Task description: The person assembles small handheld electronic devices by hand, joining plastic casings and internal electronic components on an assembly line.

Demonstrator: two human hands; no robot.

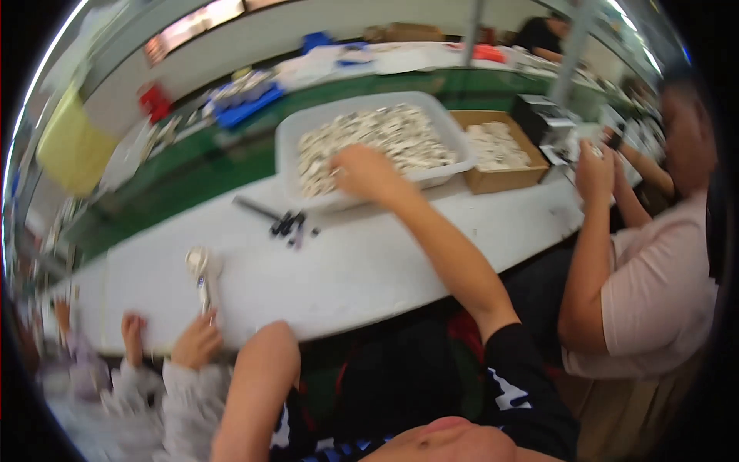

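Right hand (366, 171) in translucent plastic bin (287, 154), grip at heap's left side, fingers bent downward; can't tell if pinching anything. Pale pieces (392, 135) under and beside grip: small, slim, off-white, loosely heaped. Bin rectangular, rounded corners, on smooth white worktop (346, 269). Brown cardboard box (504, 182) just right of bin. Black parts (289, 224) near bin's front-left corner. Left hand out of frame, state can't tell.
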